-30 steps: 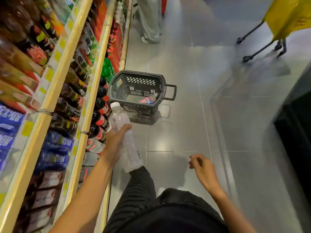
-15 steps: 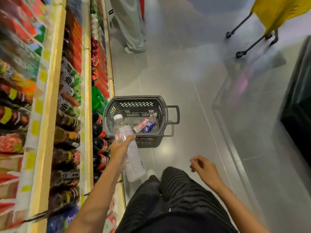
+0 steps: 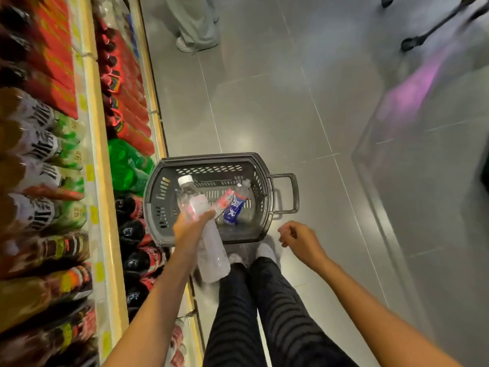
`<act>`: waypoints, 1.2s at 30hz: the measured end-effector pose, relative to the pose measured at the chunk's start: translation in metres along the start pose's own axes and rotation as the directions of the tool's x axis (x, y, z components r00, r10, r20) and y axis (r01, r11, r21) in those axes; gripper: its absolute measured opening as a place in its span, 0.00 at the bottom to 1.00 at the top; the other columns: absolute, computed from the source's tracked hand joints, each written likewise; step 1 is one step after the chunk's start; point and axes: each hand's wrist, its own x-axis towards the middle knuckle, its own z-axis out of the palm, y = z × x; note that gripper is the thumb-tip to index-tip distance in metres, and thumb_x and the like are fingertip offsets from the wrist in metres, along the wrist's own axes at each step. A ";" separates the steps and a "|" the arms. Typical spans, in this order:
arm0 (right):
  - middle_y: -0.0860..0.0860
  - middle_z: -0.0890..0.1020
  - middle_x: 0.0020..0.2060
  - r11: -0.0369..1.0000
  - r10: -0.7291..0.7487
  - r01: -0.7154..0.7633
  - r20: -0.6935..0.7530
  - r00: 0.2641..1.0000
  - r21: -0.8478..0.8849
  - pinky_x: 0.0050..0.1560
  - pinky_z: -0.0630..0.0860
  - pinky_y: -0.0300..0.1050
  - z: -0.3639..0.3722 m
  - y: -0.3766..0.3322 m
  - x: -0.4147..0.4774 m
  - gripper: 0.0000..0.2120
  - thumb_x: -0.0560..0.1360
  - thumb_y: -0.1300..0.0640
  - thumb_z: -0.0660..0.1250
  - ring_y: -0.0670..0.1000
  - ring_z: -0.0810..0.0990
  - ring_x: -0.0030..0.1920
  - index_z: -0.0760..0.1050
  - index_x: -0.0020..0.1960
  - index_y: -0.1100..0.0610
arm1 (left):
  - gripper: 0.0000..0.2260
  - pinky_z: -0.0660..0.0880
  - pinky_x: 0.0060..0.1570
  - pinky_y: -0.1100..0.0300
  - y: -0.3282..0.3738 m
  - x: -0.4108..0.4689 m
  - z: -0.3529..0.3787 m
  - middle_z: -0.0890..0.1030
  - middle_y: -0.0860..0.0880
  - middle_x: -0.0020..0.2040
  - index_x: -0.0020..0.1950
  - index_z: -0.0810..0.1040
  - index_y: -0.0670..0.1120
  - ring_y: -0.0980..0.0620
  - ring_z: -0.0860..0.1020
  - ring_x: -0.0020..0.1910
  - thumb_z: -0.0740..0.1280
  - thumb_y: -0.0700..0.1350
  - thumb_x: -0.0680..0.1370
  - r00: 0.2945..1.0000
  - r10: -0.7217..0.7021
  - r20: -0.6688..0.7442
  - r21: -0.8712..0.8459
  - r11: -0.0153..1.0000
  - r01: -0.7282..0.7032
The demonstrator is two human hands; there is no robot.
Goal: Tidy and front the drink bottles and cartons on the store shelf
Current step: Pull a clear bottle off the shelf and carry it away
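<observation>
My left hand (image 3: 191, 229) grips a clear water bottle (image 3: 211, 250) with a white cap round its middle, cap pointing away from me, over the near rim of a dark grey basket (image 3: 264, 215) on the floor. Inside the basket lies a blue-labelled bottle (image 3: 234, 207) beside a red-and-white-labelled one (image 3: 223, 202). My right hand (image 3: 300, 238) hangs loosely curled and holds nothing, to the right of the basket. The store shelf (image 3: 102, 181) runs along the left, packed with drink bottles and red cartons.
Dark cola bottles (image 3: 133, 231) and green bottles (image 3: 127, 168) fill the bottom shelf beside the basket. Another person's legs (image 3: 194, 25) stand further down the aisle. Trolley wheels (image 3: 407, 45) show at top right. My own legs and white shoes (image 3: 264, 251) are right behind the basket.
The view has tilted down and moved closer to the basket. My left hand with the water bottle now sits over the basket's near rim. My right hand stays loosely curled.
</observation>
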 end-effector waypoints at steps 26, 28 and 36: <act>0.46 0.76 0.44 0.983 0.008 0.076 -0.445 0.895 0.170 0.47 0.75 0.40 0.123 0.106 0.267 0.11 0.77 0.52 0.66 0.44 0.77 0.43 0.68 0.55 0.54 | 0.33 0.70 0.62 0.58 -0.191 0.348 0.224 0.76 0.42 0.61 0.68 0.68 0.38 0.44 0.75 0.62 0.78 0.38 0.67 0.987 0.134 0.091 0.406 0.900 -0.160; 0.44 0.75 0.41 0.984 0.003 0.080 -0.462 0.887 0.161 0.44 0.73 0.35 0.125 0.107 0.267 0.09 0.77 0.52 0.66 0.42 0.76 0.41 0.67 0.53 0.52 | 0.34 0.72 0.63 0.54 -0.193 0.346 0.227 0.77 0.41 0.61 0.68 0.68 0.39 0.45 0.76 0.61 0.79 0.38 0.66 0.986 0.153 0.062 0.409 0.898 -0.164; 0.51 0.76 0.45 0.987 0.022 0.050 -0.446 0.895 0.150 0.45 0.72 0.38 0.124 0.105 0.266 0.14 0.77 0.52 0.66 0.47 0.75 0.43 0.68 0.57 0.58 | 0.28 0.72 0.58 0.56 -0.189 0.332 0.238 0.79 0.40 0.60 0.63 0.74 0.38 0.43 0.77 0.60 0.79 0.44 0.68 0.989 0.106 0.107 0.548 0.824 -0.148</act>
